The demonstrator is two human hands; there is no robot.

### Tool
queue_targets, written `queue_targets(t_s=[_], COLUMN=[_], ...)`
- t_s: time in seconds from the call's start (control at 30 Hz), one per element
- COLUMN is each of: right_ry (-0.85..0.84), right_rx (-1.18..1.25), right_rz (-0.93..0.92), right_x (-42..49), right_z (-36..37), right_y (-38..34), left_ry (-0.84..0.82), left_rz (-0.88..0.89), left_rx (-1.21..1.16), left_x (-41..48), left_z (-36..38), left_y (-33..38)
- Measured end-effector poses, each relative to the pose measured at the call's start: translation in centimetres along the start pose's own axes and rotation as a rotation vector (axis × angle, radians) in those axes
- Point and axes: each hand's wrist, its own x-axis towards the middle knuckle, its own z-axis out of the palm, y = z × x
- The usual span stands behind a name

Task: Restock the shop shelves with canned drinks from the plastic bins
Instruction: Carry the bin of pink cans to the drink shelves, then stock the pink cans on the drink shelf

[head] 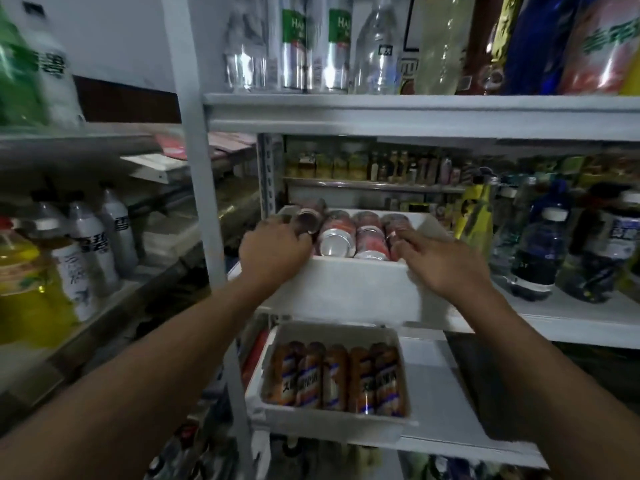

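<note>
Far left, on the side shelf, white bottles (93, 237) and a yellow oil bottle (20, 271), no part of the job; next rightward, left hand (275, 249) at the front-left corner of the upper white bin (349, 289), fingers curled, close against a tilted can (307, 221) raised above its row; impossible to tell whether clamped on that can or on the rim; inside the bin, pink cans (337, 233) lying on their sides in a packed row, ends facing outward; bin resting on the middle shelf (554, 323), front standing out past the shelf edge; right hand (440, 261) well apart from the left, at the front-right corner, fingers fairly straight and spread, laid over the rim and touching the rightmost of the pink cans, not clenched; further right, dark bottles (540, 251) upright on the same shelf; below, on the lower shelf, a second white bin (329, 420) of orange cans (336, 375).

As a judgement on handling: probably heavy when this full, with thin plastic walls likely to flex; best taken at both front corners or under the base, never by one wall alone; single cans stiff, smooth, likely slippery, apt to roll while on their sides and to dent if dropped; best gripped round the middle of the body, one at a time, then stood upright.
</note>
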Motion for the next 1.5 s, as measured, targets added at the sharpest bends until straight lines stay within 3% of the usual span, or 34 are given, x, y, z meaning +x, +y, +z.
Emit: queue_targets(t_s=[0.2,0.3,0.4,0.53,0.7,0.87,1.0,1.2,1.3,1.5], right_ry=[-0.062,-0.106,-0.047,-0.128,-0.165,-0.214,-0.222,-0.032,0.034,-0.020], right_rx=[0.060,0.218,0.508,0.705,0.566,0.596,0.754,1.217,1.427,1.721], right_rz=[0.058,0.068,0.017,-0.073,-0.135,-0.163,-0.162,-0.200,-0.229,-0.290], right_x=[-0.4,0.0,1.1,2.5,3.5,4.3,4.7,3.8,3.2,3.4], right_z=[-0.7,-1.6,-1.9,-2.8,-3.3,-2.1,-1.1,-1.5,-2.3,-3.4], right_y=[-0.7,-1.1,-2.4,-5.2,-5.9,-5.5,-5.5,-5.7,-5.4,-5.8], left_ry=[-0.024,-0.039,-0.032,-0.221,-0.137,-0.211,-0.152,0.101,0.235,0.183], left_rz=[0.069,0.099,0.193,0.125,0.063,-0.005,-0.117,-0.237,-0.168,-0.158], left_rx=[0.115,0.079,0.029,-0.079,-0.238,-0.277,-0.444,-0.848,-0.928,-1.226], left_x=[-0.5,-0.4,0.0,-0.2,0.3,0.8,0.4,-1.4,-2.0,-2.5], left_z=[-0.8,-1.1,-1.7,-2.0,-1.9,-2.8,-3.1,-4.9,-6.2,-8.7], left_y=[0.1,-0.3,0.4,2.3,3.2,4.7,5.2,6.3,6.6,6.0])
